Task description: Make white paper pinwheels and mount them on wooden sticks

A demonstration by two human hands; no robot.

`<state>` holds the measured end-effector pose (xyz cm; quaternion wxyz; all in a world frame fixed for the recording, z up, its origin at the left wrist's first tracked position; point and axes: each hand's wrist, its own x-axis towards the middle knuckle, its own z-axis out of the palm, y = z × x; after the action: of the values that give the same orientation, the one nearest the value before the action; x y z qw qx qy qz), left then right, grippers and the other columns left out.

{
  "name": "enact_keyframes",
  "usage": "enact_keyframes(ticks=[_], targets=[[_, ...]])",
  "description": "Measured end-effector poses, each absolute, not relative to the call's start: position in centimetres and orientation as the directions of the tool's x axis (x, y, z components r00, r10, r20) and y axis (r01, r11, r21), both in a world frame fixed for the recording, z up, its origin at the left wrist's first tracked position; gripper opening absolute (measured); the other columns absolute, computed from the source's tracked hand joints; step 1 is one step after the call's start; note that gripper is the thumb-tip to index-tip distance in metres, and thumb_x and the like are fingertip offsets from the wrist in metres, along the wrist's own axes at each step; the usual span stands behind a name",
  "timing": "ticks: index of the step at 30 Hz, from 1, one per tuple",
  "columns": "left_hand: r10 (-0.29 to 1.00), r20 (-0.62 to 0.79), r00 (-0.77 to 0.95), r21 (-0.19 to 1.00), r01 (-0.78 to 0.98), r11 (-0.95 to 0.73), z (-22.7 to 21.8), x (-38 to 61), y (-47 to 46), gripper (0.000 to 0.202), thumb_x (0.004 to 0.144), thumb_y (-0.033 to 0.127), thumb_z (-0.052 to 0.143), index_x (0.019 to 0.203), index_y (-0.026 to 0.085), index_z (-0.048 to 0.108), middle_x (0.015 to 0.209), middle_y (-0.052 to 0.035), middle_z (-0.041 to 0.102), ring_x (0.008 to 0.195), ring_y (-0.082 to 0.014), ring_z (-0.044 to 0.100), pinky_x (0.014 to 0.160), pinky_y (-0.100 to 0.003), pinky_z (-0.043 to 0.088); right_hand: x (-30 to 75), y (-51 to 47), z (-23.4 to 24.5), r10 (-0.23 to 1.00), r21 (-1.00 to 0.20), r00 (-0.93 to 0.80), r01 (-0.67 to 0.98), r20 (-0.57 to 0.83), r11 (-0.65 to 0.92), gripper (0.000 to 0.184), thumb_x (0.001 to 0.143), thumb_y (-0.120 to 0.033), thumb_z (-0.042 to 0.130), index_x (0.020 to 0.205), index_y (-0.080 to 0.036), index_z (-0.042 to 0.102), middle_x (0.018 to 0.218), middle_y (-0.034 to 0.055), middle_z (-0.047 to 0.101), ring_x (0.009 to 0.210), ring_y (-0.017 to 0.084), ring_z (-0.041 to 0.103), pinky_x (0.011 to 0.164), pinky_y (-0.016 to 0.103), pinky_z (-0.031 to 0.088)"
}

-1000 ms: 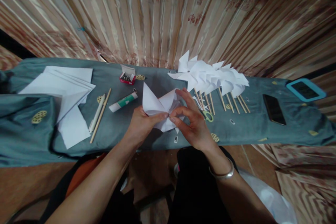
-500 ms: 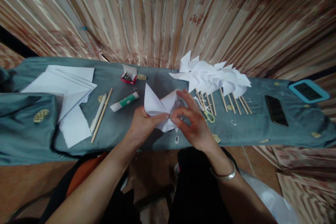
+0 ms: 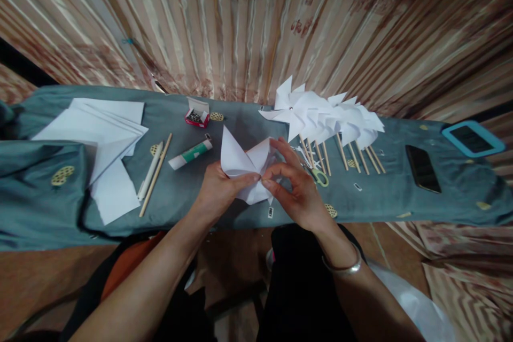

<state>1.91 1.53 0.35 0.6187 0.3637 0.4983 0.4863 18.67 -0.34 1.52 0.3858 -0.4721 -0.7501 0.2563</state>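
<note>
A folded white paper pinwheel head (image 3: 240,163) is held between both hands above the grey-green cloth on the table (image 3: 380,200). My left hand (image 3: 218,189) pinches its centre from the left, fingers closed on the paper. My right hand (image 3: 296,189), with a silver bangle on the wrist, pinches the same centre from the right. One pointed paper flap stands up to the left of the fingertips. Whether a pin sits between the fingertips I cannot make out.
A row of finished white pinwheels on wooden sticks (image 3: 328,117) lies at the back right, green-handled scissors (image 3: 318,176) beside them. A glue stick (image 3: 189,154), red pin box (image 3: 195,116), wooden stick and pen (image 3: 152,173) and paper sheets (image 3: 100,133) lie left. Two phones (image 3: 422,168) lie right.
Both hands stay pinched on the pinwheel head; the view has shifted slightly and the fingers have barely moved.
</note>
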Motion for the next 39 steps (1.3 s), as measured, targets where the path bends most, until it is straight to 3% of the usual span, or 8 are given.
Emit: enact_keyframes(ticks=[9,15,26,31,39], targets=[[0.962,-0.267,0.055,0.927,-0.258,0.272,0.2,1.9,1.5,0.026,0.049,0.023,0.084,0.071,0.016,0.072,0.07,-0.001,0.072,0.062,-0.0169,0.065,0.063,-0.028,0.053,18.8,-0.4,1.5,0.906,-0.747,-0.27,0.514,0.325,0.422,0.005,0.087,-0.027,0.059,0.084,-0.024,0.062,0.151,0.0001,0.04,0.145,0.024,0.022,0.118,0.053,0.019],[0.959,-0.281,0.027,0.935,-0.22,0.279,0.6,2.0,1.5,0.027,0.046,0.023,0.084,0.07,0.016,0.072,0.066,-0.0015,0.071,0.065,-0.0213,0.066,0.061,-0.03,0.054,18.7,-0.4,1.4,0.918,-0.768,-0.253,0.505,0.305,0.394,0.004,0.087,-0.027,0.06,0.085,-0.025,0.062,0.15,0.0001,0.041,0.145,0.024,0.023,0.118,0.054,0.02],[0.972,-0.225,0.069,0.943,-0.234,0.235,1.0,1.7,1.2,0.044,0.048,0.023,0.086,0.089,0.015,0.074,0.079,-0.0036,0.075,0.07,-0.0202,0.067,0.068,-0.029,0.054,18.4,-0.4,0.8,0.941,-0.82,-0.192,0.462,0.28,0.338,0.004,0.086,-0.027,0.06,0.084,-0.024,0.06,0.149,0.0035,0.041,0.144,0.023,0.025,0.117,0.052,0.022],[0.97,-0.222,0.095,0.947,-0.214,0.238,0.7,1.5,1.4,0.031,0.051,0.026,0.086,0.077,0.015,0.074,0.074,-0.003,0.074,0.067,-0.0201,0.067,0.066,-0.03,0.054,18.3,-0.3,0.8,0.944,-0.837,-0.169,0.437,0.284,0.33,0.004,0.086,-0.026,0.061,0.083,-0.023,0.062,0.148,0.0038,0.043,0.144,0.022,0.027,0.118,0.049,0.024],[0.959,-0.265,0.1,0.928,-0.242,0.282,0.8,1.5,1.2,0.026,0.051,0.025,0.086,0.071,0.015,0.074,0.067,-0.001,0.073,0.059,-0.0155,0.064,0.062,-0.026,0.053,17.7,-0.5,1.1,0.938,-0.846,-0.09,0.41,0.334,0.341,0.005,0.082,-0.024,0.066,0.083,-0.021,0.062,0.145,0.0085,0.046,0.141,0.024,0.033,0.115,0.048,0.027]])
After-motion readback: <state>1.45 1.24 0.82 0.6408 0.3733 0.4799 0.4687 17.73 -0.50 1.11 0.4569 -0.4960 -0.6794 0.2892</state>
